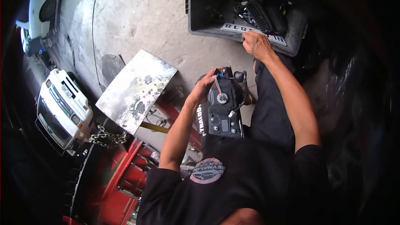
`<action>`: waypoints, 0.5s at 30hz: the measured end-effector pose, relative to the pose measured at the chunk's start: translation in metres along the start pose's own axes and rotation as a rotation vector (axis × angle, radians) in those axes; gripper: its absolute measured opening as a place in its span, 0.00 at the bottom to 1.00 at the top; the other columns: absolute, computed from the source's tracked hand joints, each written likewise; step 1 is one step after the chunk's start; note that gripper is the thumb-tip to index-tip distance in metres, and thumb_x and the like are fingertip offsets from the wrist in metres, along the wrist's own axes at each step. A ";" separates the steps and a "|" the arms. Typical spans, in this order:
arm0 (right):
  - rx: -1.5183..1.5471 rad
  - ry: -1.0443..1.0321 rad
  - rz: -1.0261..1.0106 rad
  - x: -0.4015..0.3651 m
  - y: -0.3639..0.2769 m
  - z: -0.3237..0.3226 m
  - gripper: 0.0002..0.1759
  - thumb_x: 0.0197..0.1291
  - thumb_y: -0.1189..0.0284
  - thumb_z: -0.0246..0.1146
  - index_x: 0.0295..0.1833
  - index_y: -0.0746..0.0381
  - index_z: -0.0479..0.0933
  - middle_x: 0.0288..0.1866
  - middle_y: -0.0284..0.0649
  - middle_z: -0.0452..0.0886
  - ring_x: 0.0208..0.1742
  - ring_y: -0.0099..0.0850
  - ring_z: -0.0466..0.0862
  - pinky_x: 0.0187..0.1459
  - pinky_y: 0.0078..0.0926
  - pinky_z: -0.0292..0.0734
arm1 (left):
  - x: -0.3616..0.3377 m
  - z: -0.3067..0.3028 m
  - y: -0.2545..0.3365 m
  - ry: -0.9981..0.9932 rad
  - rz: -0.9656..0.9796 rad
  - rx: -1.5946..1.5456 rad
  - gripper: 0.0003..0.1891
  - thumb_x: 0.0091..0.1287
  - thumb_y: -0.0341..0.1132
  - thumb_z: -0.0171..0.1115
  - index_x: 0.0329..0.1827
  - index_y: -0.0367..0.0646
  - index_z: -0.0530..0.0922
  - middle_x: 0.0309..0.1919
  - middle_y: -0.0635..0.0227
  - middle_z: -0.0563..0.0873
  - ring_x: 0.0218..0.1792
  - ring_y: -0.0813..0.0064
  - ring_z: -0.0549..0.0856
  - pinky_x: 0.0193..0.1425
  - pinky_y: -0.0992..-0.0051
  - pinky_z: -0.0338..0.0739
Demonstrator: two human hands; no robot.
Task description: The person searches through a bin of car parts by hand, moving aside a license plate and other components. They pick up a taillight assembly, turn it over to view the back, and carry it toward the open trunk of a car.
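My left hand (203, 88) is wrapped round the upper left side of a black car lamp assembly (225, 108), which rests over my lap with its back facing up. Coloured wires (218, 85) run into a round bulb socket (222, 98) on it. Along its right side hangs a dark cable with a small white connector (231, 114). My right hand (257, 46) is at the near rim of a dark plastic bin (196, 27), fingers curled together; what they hold, if anything, is hidden. In the bin lie a licence plate (233, 27) and a black slatted part (258, 16).
Left of my arm stands a worn metal-topped table (139, 87). A chain (109, 136) hangs near a red frame (118, 168). A white vehicle (64, 108) is at the left, with another light-coloured one (39, 12) farther back. Concrete floor (141, 12) stretches ahead.
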State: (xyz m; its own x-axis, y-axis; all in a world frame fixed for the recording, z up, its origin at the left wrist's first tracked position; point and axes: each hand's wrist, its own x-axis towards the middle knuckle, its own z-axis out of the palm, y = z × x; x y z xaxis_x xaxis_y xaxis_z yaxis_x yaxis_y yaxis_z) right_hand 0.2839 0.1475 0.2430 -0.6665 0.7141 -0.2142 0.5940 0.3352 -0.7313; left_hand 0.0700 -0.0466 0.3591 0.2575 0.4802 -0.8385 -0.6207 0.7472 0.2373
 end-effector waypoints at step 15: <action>1.103 0.131 0.697 -0.219 -0.160 -0.151 0.14 0.73 0.68 0.63 0.51 0.66 0.88 0.28 0.32 0.83 0.29 0.19 0.79 0.34 0.22 0.75 | -0.100 0.161 0.089 0.044 -0.021 0.220 0.30 0.81 0.41 0.53 0.83 0.43 0.61 0.71 0.58 0.79 0.70 0.64 0.79 0.72 0.66 0.74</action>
State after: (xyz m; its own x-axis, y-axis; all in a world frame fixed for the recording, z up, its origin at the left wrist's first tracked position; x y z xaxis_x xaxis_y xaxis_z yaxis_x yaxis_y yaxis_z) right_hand 0.4025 0.0306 0.5045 -0.2861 0.6070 -0.7414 0.0735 -0.7576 -0.6486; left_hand 0.1081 0.0456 0.5434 0.2328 0.4465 -0.8640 -0.4380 0.8413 0.3168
